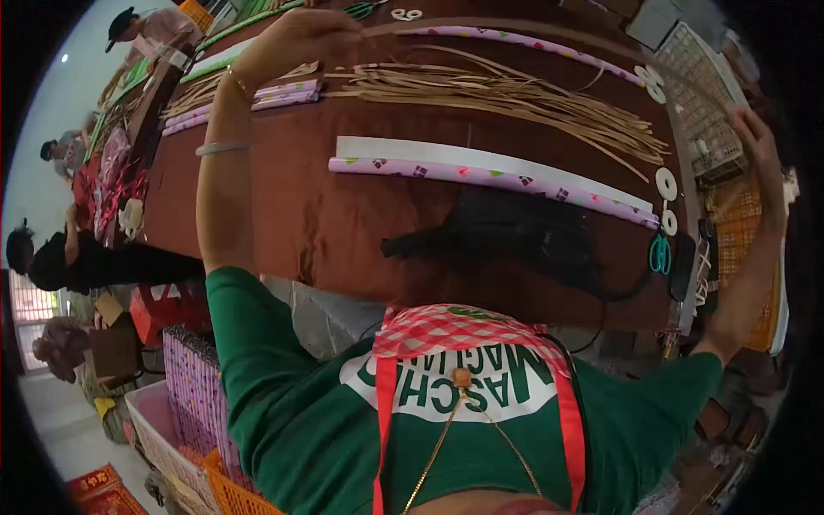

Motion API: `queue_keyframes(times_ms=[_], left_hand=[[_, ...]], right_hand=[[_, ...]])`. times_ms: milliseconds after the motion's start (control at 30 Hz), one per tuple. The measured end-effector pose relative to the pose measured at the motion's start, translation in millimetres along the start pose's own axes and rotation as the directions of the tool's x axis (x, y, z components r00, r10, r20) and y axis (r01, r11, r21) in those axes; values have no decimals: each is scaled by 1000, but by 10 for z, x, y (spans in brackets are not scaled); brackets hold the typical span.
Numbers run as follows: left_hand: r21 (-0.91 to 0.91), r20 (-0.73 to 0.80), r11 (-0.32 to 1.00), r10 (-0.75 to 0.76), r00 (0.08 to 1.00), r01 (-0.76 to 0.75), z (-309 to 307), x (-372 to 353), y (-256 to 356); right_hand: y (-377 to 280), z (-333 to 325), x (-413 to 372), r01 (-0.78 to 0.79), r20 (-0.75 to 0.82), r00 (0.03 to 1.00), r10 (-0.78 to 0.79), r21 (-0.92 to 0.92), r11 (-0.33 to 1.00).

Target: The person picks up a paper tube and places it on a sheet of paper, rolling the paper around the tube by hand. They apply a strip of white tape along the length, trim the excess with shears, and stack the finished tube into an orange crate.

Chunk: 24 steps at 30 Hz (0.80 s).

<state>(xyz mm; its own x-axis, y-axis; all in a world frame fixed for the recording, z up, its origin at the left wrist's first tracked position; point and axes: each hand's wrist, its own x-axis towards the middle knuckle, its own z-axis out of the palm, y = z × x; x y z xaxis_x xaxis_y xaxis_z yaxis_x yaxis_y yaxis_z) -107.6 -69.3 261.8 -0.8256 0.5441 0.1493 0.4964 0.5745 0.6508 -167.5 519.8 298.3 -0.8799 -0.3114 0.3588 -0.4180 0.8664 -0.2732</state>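
Note:
My left hand (296,36) reaches over the far left of the table, its fingertips blurred and closed on one end of a long brown strip (524,33). The strip stretches across the far side of the table to my right hand (757,136), raised at the far right with its fingers pinched together on the other end. Below the strip lies a pile of loose brown strips (515,94). Nearer to me, a purple patterned roll (463,174) lies with a white edge (412,148) unrolled. Another purple patterned roll (532,41) lies at the back.
White tape rolls (666,184) and teal scissors (659,255) lie at the table's right edge. A black cloth-like item (515,240) lies in front of me. Crates (699,103) stand at the right. Other people, one in black (94,257), are at the left.

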Motion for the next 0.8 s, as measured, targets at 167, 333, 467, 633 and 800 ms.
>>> queue_keyframes(times_ms=[167,333,467,633,800], left_hand=[[-195,-35,931,-320,947,308,-13,-920,-555],[-344,-146,848,-472,869,403,241,-1383,-902],[-451,-188,793,-532,825,409,462,-1458,-1082],[-609,-86,664,-599,796,434,720,-1415,-1212],[-595,-103,648,-648,754,476,896,-1287,-1298]], right_hand=[[166,548,-445,-248,327,939,104,436,865],[406,1043,-603,-415,514,851,109,531,739],[578,1323,-680,-369,525,849,65,499,784],[819,1363,-810,-420,501,849,165,453,786],[1346,1519,-1012,-444,456,857,240,418,792]])
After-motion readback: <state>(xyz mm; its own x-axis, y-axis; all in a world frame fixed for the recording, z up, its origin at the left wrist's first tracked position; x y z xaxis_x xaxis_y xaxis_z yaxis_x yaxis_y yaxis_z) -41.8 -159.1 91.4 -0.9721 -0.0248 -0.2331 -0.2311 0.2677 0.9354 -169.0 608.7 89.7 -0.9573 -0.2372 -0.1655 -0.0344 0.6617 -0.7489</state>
